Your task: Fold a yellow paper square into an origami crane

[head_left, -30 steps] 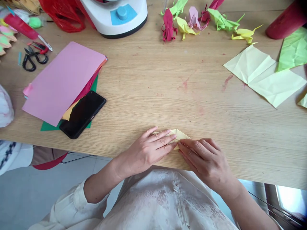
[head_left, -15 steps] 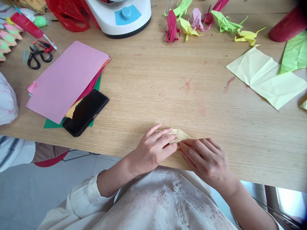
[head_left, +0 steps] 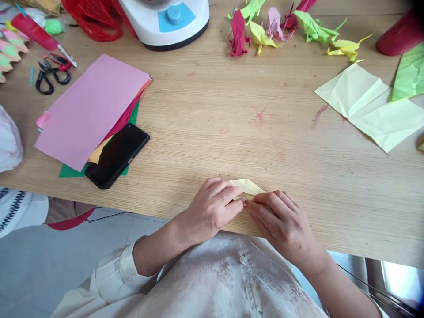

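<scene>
My left fingers [head_left: 231,193] and right fingers [head_left: 263,205], curled nearly closed, pinch pale yellow paper [head_left: 247,186] on the surface [head_left: 198,141]; already folded narrow, its near fold seems unfinished.

A papercraft table [head_left: 215,145] here, whether home or classroom I can't tell; folded paper animals [head_left: 238,33] crowd the upper middle; coloured sheets [head_left: 94,108] stacked at left, scissors [head_left: 48,73] at upper left; a creased sheet [head_left: 371,108] at upper right; small folded paper [head_left: 247,186] at lower centre!
</scene>
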Demonstrator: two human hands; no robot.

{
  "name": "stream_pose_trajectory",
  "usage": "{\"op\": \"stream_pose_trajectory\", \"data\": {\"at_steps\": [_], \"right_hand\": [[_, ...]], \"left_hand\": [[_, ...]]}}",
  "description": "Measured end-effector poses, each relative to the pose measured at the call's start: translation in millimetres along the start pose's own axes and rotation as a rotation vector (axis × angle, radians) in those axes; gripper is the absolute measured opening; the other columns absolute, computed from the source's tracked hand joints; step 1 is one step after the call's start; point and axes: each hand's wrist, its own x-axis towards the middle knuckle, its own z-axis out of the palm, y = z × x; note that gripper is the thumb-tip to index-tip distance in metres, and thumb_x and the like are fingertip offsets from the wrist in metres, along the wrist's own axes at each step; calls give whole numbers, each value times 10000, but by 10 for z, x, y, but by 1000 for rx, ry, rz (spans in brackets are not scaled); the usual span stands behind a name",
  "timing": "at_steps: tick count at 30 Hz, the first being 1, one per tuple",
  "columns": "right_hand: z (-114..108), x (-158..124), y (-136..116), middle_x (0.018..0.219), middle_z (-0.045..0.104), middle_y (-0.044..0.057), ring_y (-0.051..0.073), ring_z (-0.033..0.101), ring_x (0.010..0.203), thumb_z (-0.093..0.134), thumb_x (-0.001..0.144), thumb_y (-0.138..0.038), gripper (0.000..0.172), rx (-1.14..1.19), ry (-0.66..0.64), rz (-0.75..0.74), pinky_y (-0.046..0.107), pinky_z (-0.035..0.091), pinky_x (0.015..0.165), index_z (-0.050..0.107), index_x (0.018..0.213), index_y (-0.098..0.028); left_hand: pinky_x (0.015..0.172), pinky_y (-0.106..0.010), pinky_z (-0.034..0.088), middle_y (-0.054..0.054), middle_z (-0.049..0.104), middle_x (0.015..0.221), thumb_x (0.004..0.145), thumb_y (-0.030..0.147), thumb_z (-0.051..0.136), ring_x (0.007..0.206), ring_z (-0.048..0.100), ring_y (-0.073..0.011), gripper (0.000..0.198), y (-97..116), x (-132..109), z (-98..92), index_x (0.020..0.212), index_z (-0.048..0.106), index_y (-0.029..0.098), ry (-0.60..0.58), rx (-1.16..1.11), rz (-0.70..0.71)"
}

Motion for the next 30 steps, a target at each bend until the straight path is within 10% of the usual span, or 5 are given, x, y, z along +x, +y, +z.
{"op": "stream_pose_trajectory", "data": {"at_steps": [30], "right_hand": [[15,-6,74,923,609,82,183,562,818,586,935,-75,129,148,-39,96,329,461,708,628,1023,-159]], "left_hand": [[790,-338,407,9,669,860,971,161,560,797,532,-148,119,29,26,22,918,660,200,-6,12,-47]]}}
